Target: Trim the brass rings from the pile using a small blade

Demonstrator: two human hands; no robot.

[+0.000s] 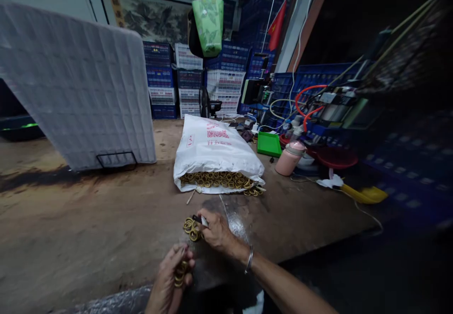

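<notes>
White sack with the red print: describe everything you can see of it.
The white sack looks like plastic, creased and bulging, with red lettering and a square red code on its upper face. It lies on its side on the brown worktop, open mouth towards the person, showing many brass-coloured rings; a few spill out at the mouth's right corner. Neither the left hand nor right hand touches it.
</notes>
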